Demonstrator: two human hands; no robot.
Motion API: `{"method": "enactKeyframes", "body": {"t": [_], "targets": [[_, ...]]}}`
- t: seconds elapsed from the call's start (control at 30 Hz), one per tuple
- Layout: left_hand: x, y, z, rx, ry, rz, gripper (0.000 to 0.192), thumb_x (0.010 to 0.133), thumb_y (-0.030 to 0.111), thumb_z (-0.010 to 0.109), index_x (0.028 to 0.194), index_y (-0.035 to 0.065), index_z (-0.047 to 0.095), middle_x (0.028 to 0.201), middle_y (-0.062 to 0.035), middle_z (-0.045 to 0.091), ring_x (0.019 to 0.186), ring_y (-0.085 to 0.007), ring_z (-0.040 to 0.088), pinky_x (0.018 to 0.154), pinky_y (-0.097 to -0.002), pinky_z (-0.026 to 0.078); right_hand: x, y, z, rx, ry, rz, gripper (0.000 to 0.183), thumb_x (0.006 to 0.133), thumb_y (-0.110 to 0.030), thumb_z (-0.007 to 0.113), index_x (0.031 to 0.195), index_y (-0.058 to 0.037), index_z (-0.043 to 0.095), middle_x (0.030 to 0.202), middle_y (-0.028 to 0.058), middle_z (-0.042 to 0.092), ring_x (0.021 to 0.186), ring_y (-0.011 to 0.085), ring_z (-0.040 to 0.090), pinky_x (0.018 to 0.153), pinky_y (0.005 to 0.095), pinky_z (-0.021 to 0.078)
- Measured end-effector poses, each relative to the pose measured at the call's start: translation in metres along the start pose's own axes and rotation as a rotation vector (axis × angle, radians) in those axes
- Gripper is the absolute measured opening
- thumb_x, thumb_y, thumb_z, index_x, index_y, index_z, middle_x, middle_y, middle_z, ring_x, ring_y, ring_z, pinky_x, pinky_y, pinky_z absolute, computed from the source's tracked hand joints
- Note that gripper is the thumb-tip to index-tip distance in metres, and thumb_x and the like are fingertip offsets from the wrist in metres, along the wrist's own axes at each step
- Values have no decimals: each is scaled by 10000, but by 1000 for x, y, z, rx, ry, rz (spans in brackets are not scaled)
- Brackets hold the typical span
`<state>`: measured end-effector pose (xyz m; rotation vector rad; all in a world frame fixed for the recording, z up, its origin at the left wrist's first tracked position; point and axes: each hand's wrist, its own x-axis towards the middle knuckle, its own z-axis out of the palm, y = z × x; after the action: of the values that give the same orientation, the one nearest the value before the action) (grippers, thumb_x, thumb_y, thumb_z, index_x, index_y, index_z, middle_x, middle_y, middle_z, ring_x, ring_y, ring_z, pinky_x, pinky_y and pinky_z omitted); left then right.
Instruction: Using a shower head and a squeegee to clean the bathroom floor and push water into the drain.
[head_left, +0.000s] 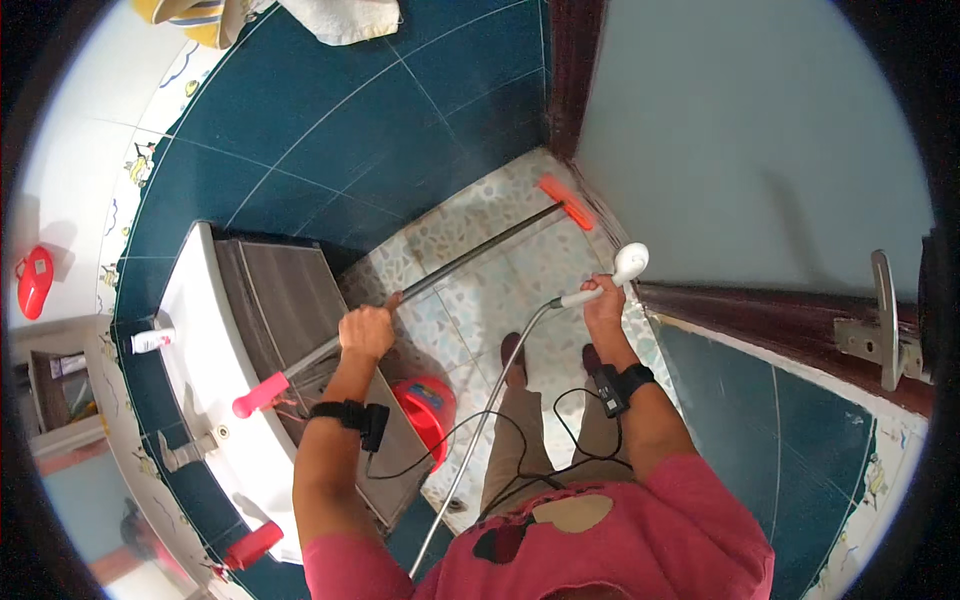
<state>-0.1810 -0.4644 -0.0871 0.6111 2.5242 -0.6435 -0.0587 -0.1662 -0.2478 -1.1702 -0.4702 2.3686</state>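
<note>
My left hand (367, 331) is closed around the metal pole of a long-handled floor brush (480, 253). The pole slants from a pink grip over the sink side down to the orange head, which rests on the tiled floor (480, 307) near the door frame. In my right hand (604, 301) is a white handheld shower head (631, 262), held by its handle and joined to a silver metal hose (491, 405). Whether water comes out cannot be made out. Both wrists wear black straps with small devices, joined by a black cable.
A white washbasin (217, 315) on a grey cabinet (292, 292) stands at left, with a faucet (187, 450). A red bucket (431, 412) sits beside the cabinet. The door (742, 150) with its metal handle (889, 322) is at right. Towels hang at the top.
</note>
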Motion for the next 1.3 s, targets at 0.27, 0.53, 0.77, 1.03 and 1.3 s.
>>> {"method": "enactKeyframes", "body": {"t": [0.27,0.53,0.77,1.03,1.3], "targets": [[61,-46,-31,60,59,86,461,696,121,450,1123,292,416,781,-102,581,724,-236,573,611,-335,461,-9,29,22,54,5,-29,160,595,40,522,670,-43,407,574,65,400,525,190,409,538,315,372],[75,-90,-51,133,-45,122,495,710,166,458,1182,256,339,847,-122,569,794,-255,556,681,-349,446,-7,37,27,105,57,-102,156,608,61,503,658,-45,400,576,65,408,521,175,411,529,319,367],[129,-76,-74,192,54,125,404,724,162,445,1124,219,425,832,-115,574,777,-251,562,648,-340,458,-5,41,27,172,33,-105,164,613,79,502,649,-47,403,579,65,422,509,172,407,531,319,370],[138,-99,-99,-51,-54,34,333,765,191,380,1082,242,468,985,-126,519,940,-253,487,795,-358,384,0,41,27,151,84,-128,153,612,56,511,634,-54,407,548,62,414,513,178,414,541,313,375],[153,-91,-122,117,-23,148,288,784,223,358,1024,178,510,928,-135,545,865,-284,524,748,-358,414,-1,49,31,156,62,-103,157,613,40,515,620,-75,408,538,49,413,513,176,411,549,304,372]]}}
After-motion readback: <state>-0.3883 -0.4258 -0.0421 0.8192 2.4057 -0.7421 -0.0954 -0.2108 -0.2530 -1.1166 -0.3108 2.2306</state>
